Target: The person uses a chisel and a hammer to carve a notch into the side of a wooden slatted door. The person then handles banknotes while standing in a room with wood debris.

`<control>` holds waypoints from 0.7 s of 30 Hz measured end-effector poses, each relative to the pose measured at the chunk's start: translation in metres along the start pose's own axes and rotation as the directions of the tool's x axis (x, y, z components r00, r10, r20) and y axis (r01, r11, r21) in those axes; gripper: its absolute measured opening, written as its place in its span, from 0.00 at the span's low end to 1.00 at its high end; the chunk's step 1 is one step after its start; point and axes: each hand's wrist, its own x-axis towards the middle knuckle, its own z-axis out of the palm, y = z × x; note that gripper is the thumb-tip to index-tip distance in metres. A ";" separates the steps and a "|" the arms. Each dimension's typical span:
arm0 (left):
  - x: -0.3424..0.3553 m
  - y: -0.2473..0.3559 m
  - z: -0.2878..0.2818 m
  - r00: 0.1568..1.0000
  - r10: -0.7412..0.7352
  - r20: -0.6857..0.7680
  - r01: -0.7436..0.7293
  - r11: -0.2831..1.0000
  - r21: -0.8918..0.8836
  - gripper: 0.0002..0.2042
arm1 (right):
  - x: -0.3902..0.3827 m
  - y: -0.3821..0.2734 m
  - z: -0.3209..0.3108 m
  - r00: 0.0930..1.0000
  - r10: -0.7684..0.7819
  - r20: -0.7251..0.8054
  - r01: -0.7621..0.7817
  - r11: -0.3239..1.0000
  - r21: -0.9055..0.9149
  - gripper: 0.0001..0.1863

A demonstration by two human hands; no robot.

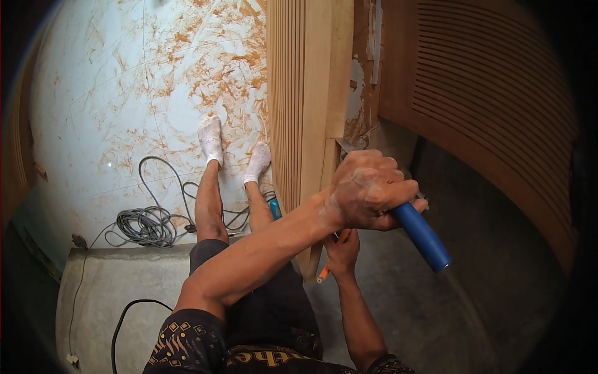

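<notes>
My left hand (367,187) is wrapped round a tool with a blue handle (423,237) sticking out down to the right; its upper part is largely hidden by the fist. Below it my right hand (341,252) grips an orange-handled tool (323,272), whose other end is out of sight. Both hands are at the edge of an upright wooden door (286,81) with vertical grooves, beside a notch where some metal (344,146) shows.
A grooved wooden panel (479,87) stands at the right. My socked feet rest on the white, dust-smeared floor (106,81), near coiled grey cable (140,225) and a blue object (273,209). A concrete step (93,287) with a black cable lies below.
</notes>
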 end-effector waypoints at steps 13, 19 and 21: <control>-0.008 -0.005 0.003 0.996 0.063 -0.056 -0.066 0.997 -0.051 0.23 | -0.001 -0.006 -0.004 0.996 0.056 -0.070 -0.075 0.949 -0.307 0.22; -0.014 -0.007 0.006 0.994 0.100 -0.040 -0.102 0.992 -0.072 0.23 | 0.000 0.002 -0.005 0.999 -0.029 -0.027 0.022 0.977 -0.214 0.22; -0.018 -0.009 0.007 0.993 0.111 -0.035 -0.113 0.991 -0.074 0.23 | 0.000 0.002 -0.007 1.000 0.009 0.000 -0.009 0.963 -0.268 0.22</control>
